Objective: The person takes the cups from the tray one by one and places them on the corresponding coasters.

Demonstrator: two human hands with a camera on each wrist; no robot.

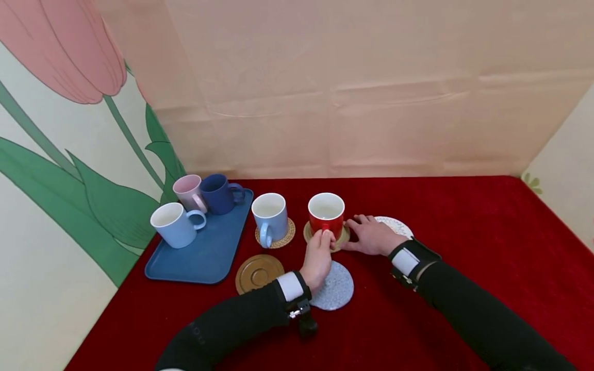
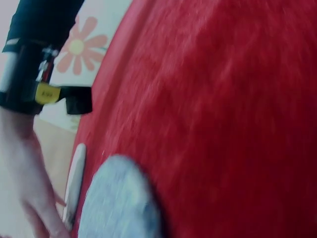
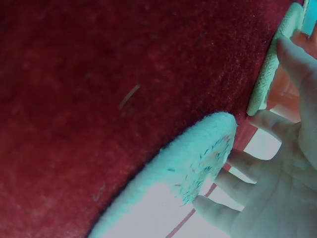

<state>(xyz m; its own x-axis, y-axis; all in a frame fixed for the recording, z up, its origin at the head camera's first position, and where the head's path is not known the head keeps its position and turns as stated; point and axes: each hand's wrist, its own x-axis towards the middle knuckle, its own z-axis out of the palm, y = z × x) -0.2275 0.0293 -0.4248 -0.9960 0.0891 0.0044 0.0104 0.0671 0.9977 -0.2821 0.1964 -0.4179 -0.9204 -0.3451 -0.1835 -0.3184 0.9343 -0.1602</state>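
Observation:
A red mug with a white inside stands upright on a round woven coaster. My left hand pinches its handle from the near side. To the right of the mug, my right hand has its fingers spread, with fingertips at the coaster's edge. In the right wrist view, the thumb of this hand is at the woven coaster, and other fingers are by a white patterned coaster. A grey speckled coaster lies beside my left wrist.
A light blue mug stands on another woven coaster to the left. Nearer lies a brown wooden coaster. At the far left, a blue tray bears a pink mug, a navy mug and a light blue mug.

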